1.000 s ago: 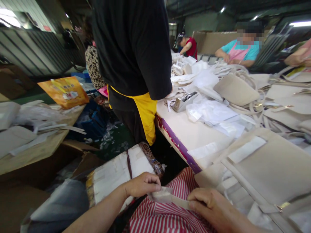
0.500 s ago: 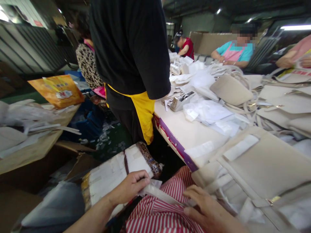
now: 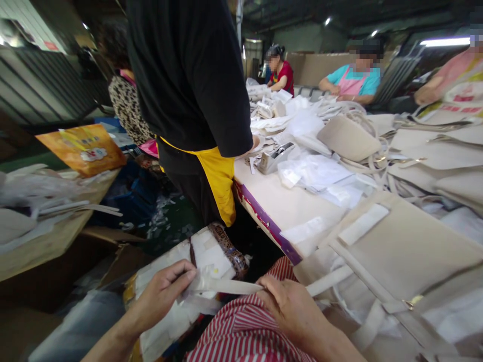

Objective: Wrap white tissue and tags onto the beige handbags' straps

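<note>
My left hand (image 3: 162,294) pinches the end of a long cream strap (image 3: 230,286), with thin white wrapping bunched at its fingers. My right hand (image 3: 292,311) is closed over the same strap further right, above my red-and-white striped lap (image 3: 241,332). The strap runs on to a beige handbag (image 3: 407,251) lying at the near table edge. Under my left hand sits a stool or box (image 3: 206,254) plastered with white tape strips.
A person in a black shirt and yellow apron (image 3: 196,115) stands close at the table's left edge. A tape dispenser (image 3: 273,158), white wrapping sheets and several beige bags cover the table (image 3: 269,203). Other workers sit at the far side. An orange bag (image 3: 83,148) lies left.
My left hand has drawn left and down, pulling the strap out long between both hands. My right hand slid left along it. The view has shifted slightly.
</note>
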